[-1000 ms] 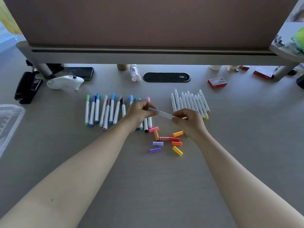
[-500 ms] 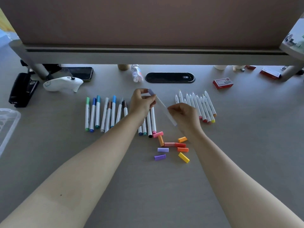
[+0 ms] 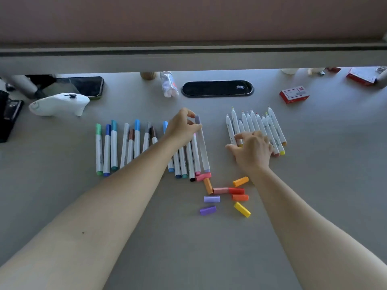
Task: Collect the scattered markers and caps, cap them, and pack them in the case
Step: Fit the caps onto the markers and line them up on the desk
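A row of capped markers (image 3: 125, 145) lies on the desk at centre left. My left hand (image 3: 183, 127) pinches the upper end of a lilac-capped marker (image 3: 203, 147), which lies at the right end of that row. To the right, several uncapped white markers (image 3: 257, 128) lie side by side; my right hand (image 3: 252, 150) rests on their lower ends with fingers spread, holding nothing that I can see. Loose caps (image 3: 226, 193) in pink, orange, red, purple and yellow are scattered in front of both groups. The case is out of view.
At the back stand a white game controller (image 3: 58, 103), a black phone (image 3: 88, 86), a small plastic bottle (image 3: 168, 84), a black oval cable port (image 3: 216, 88) and a red box (image 3: 294, 95). A black stapler (image 3: 9, 114) sits at the far left. A shelf edge (image 3: 192, 57) overhangs.
My left hand has carried the lilac-capped marker down beside the capped row. My right hand let go of it and moved right onto the uncapped markers.
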The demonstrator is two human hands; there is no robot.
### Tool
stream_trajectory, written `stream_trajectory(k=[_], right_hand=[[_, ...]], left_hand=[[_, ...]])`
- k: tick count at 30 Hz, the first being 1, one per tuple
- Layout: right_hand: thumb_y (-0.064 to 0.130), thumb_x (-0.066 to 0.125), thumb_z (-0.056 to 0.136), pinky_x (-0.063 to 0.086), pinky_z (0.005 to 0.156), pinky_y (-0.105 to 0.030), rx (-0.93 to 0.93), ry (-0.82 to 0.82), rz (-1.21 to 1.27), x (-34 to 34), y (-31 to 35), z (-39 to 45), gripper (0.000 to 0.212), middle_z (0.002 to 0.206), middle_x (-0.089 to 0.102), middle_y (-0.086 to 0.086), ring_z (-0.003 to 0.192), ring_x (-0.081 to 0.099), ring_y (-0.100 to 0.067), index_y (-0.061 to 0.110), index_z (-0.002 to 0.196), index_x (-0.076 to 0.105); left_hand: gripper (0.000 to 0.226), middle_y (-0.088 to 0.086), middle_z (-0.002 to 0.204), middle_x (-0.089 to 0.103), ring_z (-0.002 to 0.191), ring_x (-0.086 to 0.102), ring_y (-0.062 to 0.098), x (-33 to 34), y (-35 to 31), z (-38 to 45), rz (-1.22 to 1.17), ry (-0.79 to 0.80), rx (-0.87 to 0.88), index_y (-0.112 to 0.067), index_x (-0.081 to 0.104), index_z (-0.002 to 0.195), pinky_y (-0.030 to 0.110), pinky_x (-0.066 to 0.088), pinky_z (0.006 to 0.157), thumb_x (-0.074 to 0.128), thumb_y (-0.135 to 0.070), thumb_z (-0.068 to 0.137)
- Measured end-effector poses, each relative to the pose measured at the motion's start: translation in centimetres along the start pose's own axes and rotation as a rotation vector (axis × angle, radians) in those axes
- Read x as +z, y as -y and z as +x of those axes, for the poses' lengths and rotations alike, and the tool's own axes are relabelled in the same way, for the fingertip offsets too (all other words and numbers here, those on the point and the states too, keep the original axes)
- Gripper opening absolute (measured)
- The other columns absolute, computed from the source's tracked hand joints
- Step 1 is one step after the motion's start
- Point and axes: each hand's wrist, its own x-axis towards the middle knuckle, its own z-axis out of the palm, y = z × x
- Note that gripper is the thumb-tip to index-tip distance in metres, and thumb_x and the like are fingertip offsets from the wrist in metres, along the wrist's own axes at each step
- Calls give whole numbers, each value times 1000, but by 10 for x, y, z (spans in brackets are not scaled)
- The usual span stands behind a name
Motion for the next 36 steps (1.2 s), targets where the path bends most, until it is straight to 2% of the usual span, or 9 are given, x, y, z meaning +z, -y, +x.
stream_trajectory(k=[6,10,13,17,19,22,26,30,36], right_hand=[[26,57,88,31,94,-36,-3,-13,-46,7,8,1,26,113,53,-10,111,44,-27,11,107,64],[23,61,86,31,93,-35,49,-16,187,7,5,0,20,104,59,-5,107,48,-26,11,100,68],[16,66,82,44,77,-31,98,39,526,-1,2,-1,11,70,55,10,78,52,-17,10,91,67],[7,65,82,40,49,-6,117,127,782,-16,-1,-8,9,69,55,9,64,50,-4,13,84,59],[5,63,83,43,55,-10,101,177,819,-22,-2,-13,13,70,58,7,66,55,-5,15,81,56],[-2,55,87,49,69,-20,89,271,885,-26,-5,-20,23,73,59,1,65,59,-9,10,107,55],[-4,48,90,49,67,-21,113,315,909,-28,-12,-31,26,75,59,-1,64,60,-11,-2,116,52],[-6,48,89,47,65,-19,99,314,933,-37,-23,-41,12,81,62,-9,69,60,-19,1,96,54],[-8,51,87,49,68,-24,99,274,904,-45,-45,-52,22,96,62,-16,66,58,-15,12,77,49]], left_hand=[[30,3,97,59,83,52,14,2,10,-2,82,-45,43,-8,49,113,26,39,74,58,-21,87],[32,11,103,64,84,52,14,6,10,-3,84,-62,42,-7,47,115,27,39,75,58,-21,88],[34,10,108,63,92,54,17,7,8,-6,134,-71,48,-7,47,118,27,37,77,57,-22,89],[36,10,113,58,99,54,21,6,9,-12,132,-71,52,-7,47,118,28,38,81,59,-20,87],[34,10,114,57,94,48,15,4,11,-21,136,-77,95,-6,50,117,27,39,82,60,-18,87],[27,8,114,58,94,46,11,1,13,-46,149,-25,181,-6,56,111,23,37,82,60,-15,86],[22,5,112,60,93,46,9,7,18,-78,251,110,250,-9,62,107,19,33,78,61,-15,85],[22,6,109,62,99,50,15,22,15,-94,320,157,319,-9,65,103,20,33,81,65,-16,82],[20,4,107,61,105,50,21,52,5,-105,507,212,408,-15,68,101,31,37,90,62,-25,85]])
